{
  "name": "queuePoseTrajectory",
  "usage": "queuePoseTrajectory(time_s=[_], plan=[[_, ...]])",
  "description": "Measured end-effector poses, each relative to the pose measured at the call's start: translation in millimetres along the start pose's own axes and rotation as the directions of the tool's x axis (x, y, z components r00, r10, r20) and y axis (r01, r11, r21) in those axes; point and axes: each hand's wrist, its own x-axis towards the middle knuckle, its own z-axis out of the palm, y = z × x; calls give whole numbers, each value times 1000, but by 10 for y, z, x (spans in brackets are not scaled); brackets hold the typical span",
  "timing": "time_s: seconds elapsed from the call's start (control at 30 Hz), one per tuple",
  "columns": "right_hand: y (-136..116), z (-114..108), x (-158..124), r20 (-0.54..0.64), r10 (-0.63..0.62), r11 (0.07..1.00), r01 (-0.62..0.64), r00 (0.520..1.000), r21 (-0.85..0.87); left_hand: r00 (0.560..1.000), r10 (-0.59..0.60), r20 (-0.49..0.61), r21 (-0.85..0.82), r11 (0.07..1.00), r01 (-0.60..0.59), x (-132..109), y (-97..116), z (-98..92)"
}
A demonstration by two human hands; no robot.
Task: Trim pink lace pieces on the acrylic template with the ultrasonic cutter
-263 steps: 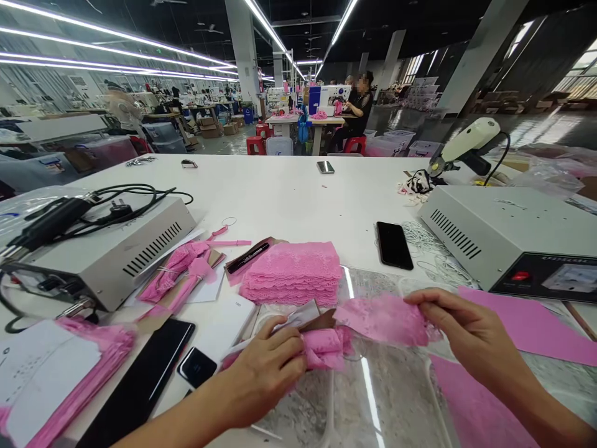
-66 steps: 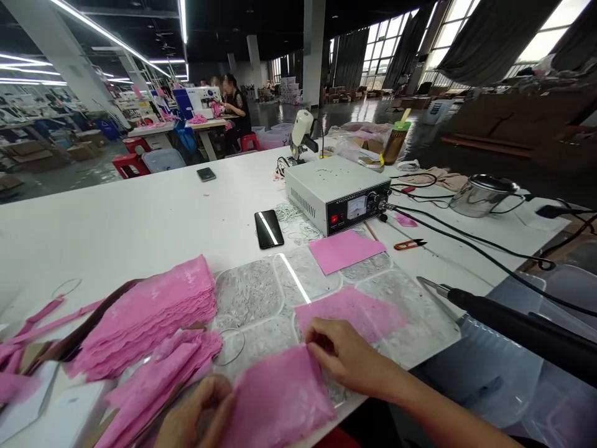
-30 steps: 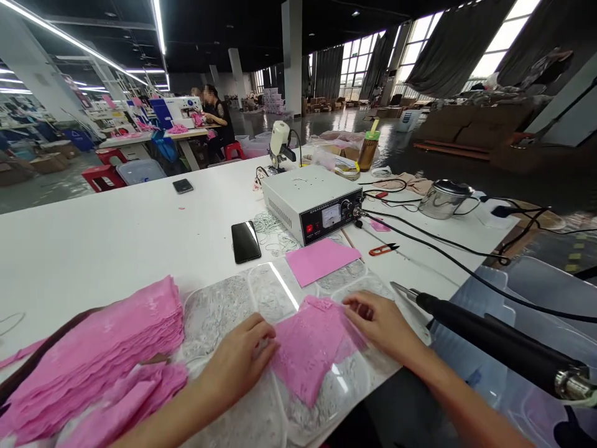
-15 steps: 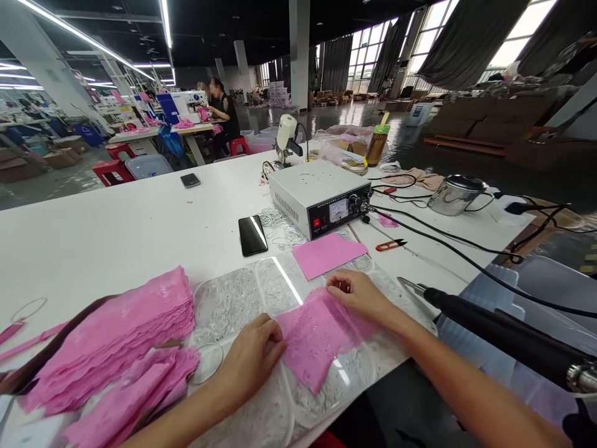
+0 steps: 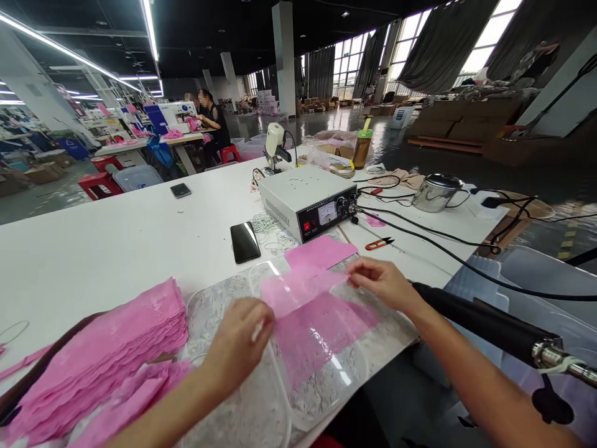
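A sheer pink fabric piece [image 5: 298,289] is stretched between my two hands, lifted off the work surface. My left hand [image 5: 245,342] pinches its left end and is slightly blurred. At its right corner my right hand [image 5: 380,283] grips it between thumb and fingers. Below lies another pink fabric piece [image 5: 321,339], flat on a clear plastic sheet [image 5: 219,305] with rounded sections. Behind them a pink rectangle [image 5: 321,251] lies near the control box. To the left of my left hand is a thick stack of pink fabric [image 5: 107,348] with wavy edges.
A grey control box [image 5: 308,196] with a meter and lit red switch stands ahead. A black phone [image 5: 245,242] and orange thread snips [image 5: 379,243] lie nearby. A black handheld tool [image 5: 485,317] juts in at right, with a cable [image 5: 438,249] behind. A glass pot [image 5: 438,193] stands back right.
The upper pink fabric has been raised and spread between my hands, showing the flat piece beneath. My right hand has moved a little right, and the view has shifted.
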Motion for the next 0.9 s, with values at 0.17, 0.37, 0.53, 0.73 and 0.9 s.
queuePoseTrajectory(time_s=[0.17, 0.37, 0.53, 0.73, 0.9], plan=[[211, -8, -470, 59, -132, 978, 139, 990, -153, 969, 234, 86, 10, 972, -235, -297, 190, 362], [326, -22, -608, 60, -269, 916, 275, 961, -293, 938, 329, 111, 34, 942, -334, -340, 285, 380], [340, -40, -647, 44, -323, 874, 316, 945, -368, 931, 349, 103, 54, 933, -356, -329, 320, 302], [379, 41, -709, -38, -334, 845, 282, 942, -454, 935, 352, -49, 71, 935, -349, -327, 347, 374], [410, 87, -777, -77, -352, 817, 266, 933, -512, 901, 430, 55, 65, 899, -433, -418, 392, 506]])
